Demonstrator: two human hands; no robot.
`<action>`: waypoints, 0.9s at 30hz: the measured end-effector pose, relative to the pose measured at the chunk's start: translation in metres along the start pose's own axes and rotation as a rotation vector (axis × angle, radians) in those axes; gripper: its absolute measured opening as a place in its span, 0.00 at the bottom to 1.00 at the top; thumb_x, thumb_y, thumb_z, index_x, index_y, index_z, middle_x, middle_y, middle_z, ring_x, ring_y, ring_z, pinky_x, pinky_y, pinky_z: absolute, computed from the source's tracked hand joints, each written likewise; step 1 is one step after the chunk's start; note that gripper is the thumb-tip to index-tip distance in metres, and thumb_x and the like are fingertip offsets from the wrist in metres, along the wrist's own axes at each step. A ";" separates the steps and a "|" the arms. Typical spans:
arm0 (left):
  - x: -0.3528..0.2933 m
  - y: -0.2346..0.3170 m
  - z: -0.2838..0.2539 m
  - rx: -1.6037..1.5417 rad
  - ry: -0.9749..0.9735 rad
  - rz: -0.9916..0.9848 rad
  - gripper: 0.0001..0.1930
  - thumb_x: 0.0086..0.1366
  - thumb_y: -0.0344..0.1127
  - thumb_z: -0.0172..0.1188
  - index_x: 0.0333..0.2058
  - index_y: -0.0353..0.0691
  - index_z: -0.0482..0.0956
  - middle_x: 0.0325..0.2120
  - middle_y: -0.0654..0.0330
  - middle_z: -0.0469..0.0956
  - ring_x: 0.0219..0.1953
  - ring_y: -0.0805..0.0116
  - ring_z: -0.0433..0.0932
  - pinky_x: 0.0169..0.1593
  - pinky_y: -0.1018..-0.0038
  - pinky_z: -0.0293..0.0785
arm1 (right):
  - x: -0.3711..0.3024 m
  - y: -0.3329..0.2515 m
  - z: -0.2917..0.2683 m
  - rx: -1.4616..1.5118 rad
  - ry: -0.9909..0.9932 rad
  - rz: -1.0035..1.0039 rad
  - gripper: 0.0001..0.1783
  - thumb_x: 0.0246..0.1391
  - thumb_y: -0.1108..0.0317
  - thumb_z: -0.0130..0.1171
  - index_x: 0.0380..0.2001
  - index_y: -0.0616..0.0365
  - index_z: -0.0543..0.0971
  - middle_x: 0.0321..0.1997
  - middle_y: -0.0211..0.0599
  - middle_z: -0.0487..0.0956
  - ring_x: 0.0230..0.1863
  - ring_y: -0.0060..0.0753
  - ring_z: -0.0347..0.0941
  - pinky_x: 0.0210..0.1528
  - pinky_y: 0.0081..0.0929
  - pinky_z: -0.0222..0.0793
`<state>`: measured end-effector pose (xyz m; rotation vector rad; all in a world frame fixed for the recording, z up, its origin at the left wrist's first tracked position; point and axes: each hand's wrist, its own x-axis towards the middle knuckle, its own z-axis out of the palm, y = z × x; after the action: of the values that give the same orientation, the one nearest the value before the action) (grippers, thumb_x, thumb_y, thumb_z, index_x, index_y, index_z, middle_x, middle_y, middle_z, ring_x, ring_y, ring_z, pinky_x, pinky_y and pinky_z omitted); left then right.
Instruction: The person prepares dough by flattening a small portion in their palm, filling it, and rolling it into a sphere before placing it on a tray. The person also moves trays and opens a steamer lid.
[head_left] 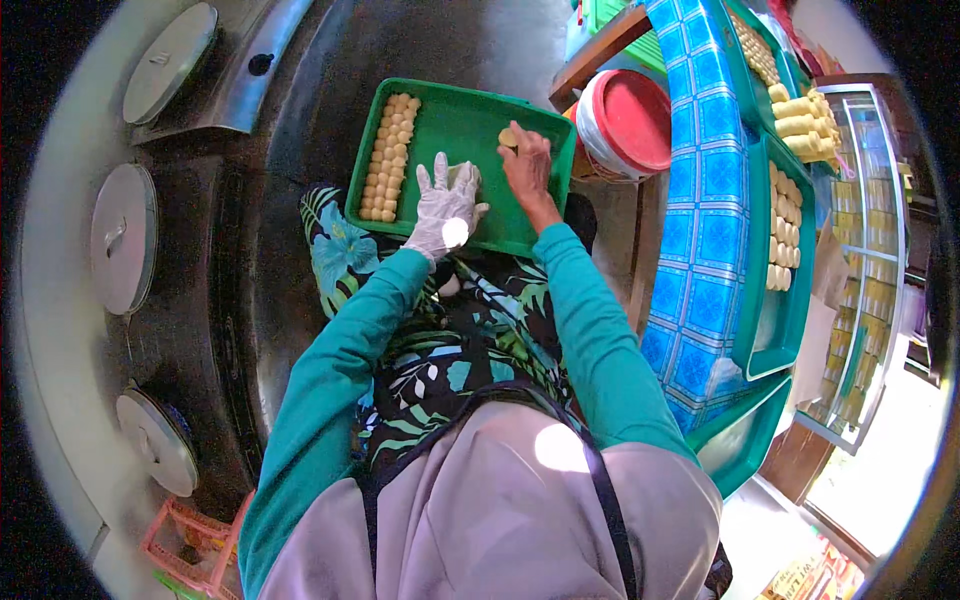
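Pinching a round, pale-yellow dough piece in bare right fingers near the far right corner of a green plastic tray, spreading white-gloved left fingers with palm side hidden, beside lettered red-and-yellow packaging.

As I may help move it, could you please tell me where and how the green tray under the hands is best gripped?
Probably take the green tray by its raised rim, one hand coming from outside at each side, left and right. The rim stands up around a flat floor; the pale pieces line the left wall, so keep fingers outside there.
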<state>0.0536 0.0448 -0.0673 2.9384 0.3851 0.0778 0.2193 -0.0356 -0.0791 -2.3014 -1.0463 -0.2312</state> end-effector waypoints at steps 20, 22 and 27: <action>-0.010 -0.013 0.007 -0.178 0.201 -0.527 0.08 0.57 0.38 0.57 0.27 0.40 0.78 0.26 0.51 0.75 0.33 0.48 0.77 0.33 0.57 0.73 | -0.043 -0.052 0.002 0.209 -0.155 -0.204 0.34 0.37 0.76 0.63 0.54 0.55 0.72 0.41 0.45 0.76 0.45 0.49 0.70 0.50 0.42 0.67; -0.005 -0.008 0.010 -0.219 0.253 -0.583 0.09 0.54 0.40 0.60 0.25 0.40 0.79 0.26 0.51 0.77 0.33 0.49 0.77 0.35 0.58 0.74 | -0.047 -0.052 0.003 0.125 -0.150 -0.244 0.32 0.37 0.77 0.63 0.53 0.56 0.74 0.41 0.45 0.77 0.45 0.48 0.70 0.50 0.41 0.67; 0.007 -0.016 0.012 -0.418 0.141 -0.733 0.13 0.53 0.44 0.60 0.24 0.39 0.81 0.27 0.49 0.79 0.34 0.50 0.79 0.39 0.58 0.74 | -0.051 -0.053 0.005 0.229 -0.064 -0.101 0.26 0.39 0.75 0.61 0.48 0.58 0.77 0.40 0.45 0.76 0.43 0.49 0.69 0.48 0.41 0.67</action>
<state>0.0575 0.0596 -0.0816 2.2315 1.2576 0.2302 0.1460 -0.0375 -0.0787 -2.0658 -1.1590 -0.0729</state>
